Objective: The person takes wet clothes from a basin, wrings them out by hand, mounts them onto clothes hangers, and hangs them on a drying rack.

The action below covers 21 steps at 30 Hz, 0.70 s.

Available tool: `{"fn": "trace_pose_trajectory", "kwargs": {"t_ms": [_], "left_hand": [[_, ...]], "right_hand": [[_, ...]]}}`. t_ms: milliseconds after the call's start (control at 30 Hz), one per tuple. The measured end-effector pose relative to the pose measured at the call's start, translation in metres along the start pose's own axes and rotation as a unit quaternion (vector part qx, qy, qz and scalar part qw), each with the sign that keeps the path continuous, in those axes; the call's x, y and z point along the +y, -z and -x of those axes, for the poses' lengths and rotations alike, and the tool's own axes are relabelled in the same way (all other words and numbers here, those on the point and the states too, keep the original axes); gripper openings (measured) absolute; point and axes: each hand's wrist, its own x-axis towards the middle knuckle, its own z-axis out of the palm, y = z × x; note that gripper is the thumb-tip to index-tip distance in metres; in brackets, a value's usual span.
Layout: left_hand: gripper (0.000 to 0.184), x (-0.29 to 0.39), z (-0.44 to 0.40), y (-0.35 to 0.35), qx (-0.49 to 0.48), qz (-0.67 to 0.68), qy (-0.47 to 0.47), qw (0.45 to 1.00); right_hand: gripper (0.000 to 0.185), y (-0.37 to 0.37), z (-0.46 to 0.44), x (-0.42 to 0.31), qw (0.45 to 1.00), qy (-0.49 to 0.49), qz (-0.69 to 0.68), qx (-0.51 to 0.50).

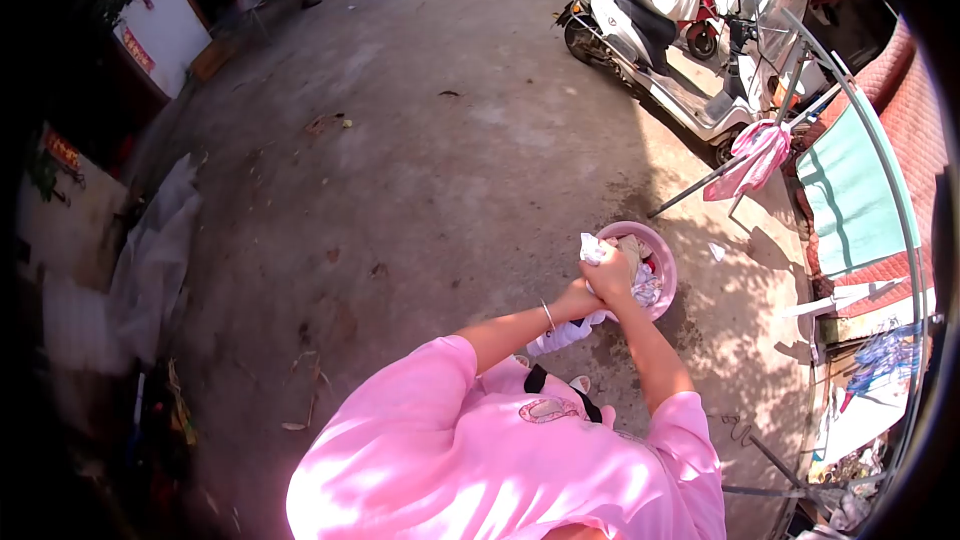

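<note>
Presently, white cloth [592, 249] is clasped in both hands [610, 277]; pink basin [667, 272] is located at their three o'clock.

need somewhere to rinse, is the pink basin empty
Not empty: bunched cloth shows inside the basin's rim; how full, I cannot tell.

Arms [512, 331] outstretched, right grip [612, 273] clenched

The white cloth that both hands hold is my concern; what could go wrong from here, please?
The white cloth hangs partly outside the basin in this view, so it might brush the ground. If the left hand or right hand lost its grip, the cloth could drop and get dirty.
</note>
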Motion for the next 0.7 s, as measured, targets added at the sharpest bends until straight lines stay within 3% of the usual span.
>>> {"fn": "trace_pose_trajectory", "kwargs": {"t_ms": [133,200,367,467,533,600,633,667,700], "left_hand": [[0.041,-0.03,-0.006,0.002,0.03,0.007,-0.075,0.997],[0.038,-0.008,0.007,0.017,0.068,-0.079,0.054,0.993],[0.037,-0.019,0.009,0.017,0.105,-0.034,-0.04,0.993],[0.049,-0.01,0.005,0.02,0.129,-0.013,-0.027,0.991],[0.076,-0.011,-0.006,0.041,-0.116,0.062,-0.095,0.987],[0.1,0.068,-0.015,0.101,-0.175,-0.19,-0.209,0.943],[0.115,0.077,-0.047,0.127,-0.165,-0.264,-0.169,0.935],[0.116,0.133,-0.059,0.164,-0.134,-0.21,-0.104,0.963],[0.114,0.211,-0.058,0.2,-0.063,-0.251,-0.074,0.963]], "right_hand": [[0.04,-0.031,0.005,0.012,0.994,0.007,-0.024,0.107],[0.038,-0.028,0.01,-0.003,0.996,0.036,-0.015,0.085],[0.028,-0.024,0.016,-0.014,0.977,0.09,-0.119,0.154],[0.021,-0.02,0.017,-0.014,0.958,0.084,-0.191,0.196],[0.017,-0.006,0.026,-0.029,0.948,0.124,-0.183,0.229],[0.018,0.004,0.036,-0.023,0.943,0.092,-0.231,0.222],[0.018,0.007,0.04,-0.016,0.945,0.09,-0.216,0.231],[0.018,0.01,0.045,-0.008,0.942,0.094,-0.22,0.234],[0.018,0.013,0.051,0.0,0.936,0.088,-0.22,0.259]]}}
